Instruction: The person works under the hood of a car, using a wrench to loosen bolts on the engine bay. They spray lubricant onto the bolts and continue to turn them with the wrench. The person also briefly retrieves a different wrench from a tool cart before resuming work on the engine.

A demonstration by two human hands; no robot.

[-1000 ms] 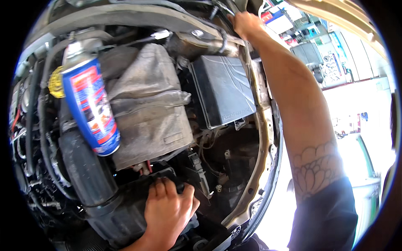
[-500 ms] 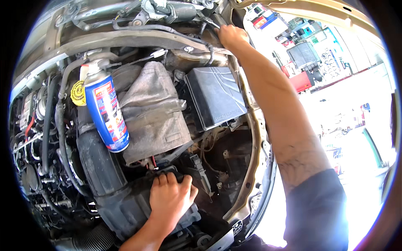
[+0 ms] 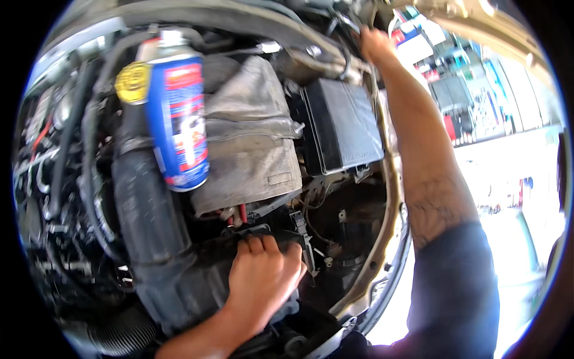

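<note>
My left hand (image 3: 263, 278) lies over the black air filter housing (image 3: 206, 281), with its fingers curled down over the upper edge. At the far right corner of the engine bay, my right hand (image 3: 375, 45) is closed, slightly blurred, around the end of a slim shiny metal tool (image 3: 348, 23). What the tool's other end meets is too blurred to tell. A blue and white spray can (image 3: 179, 119) stands tilted between the two, on the left. Beside it lies a grey-brown fabric cover (image 3: 248, 155), apparently over the battery.
A black fuse box (image 3: 344, 125) sits right of the cover. Left of the can is a yellow cap (image 3: 133, 82); a thick black intake duct (image 3: 146, 197) runs below it. The tan fender edge (image 3: 388, 209) borders the bay. Beyond stand shelves with tools and a dark case (image 3: 451, 93).
The whole view has shifted, so the engine bay sits farther right and higher. My left hand stays on the housing, and my right hand remains at the far corner with the metal tool.
</note>
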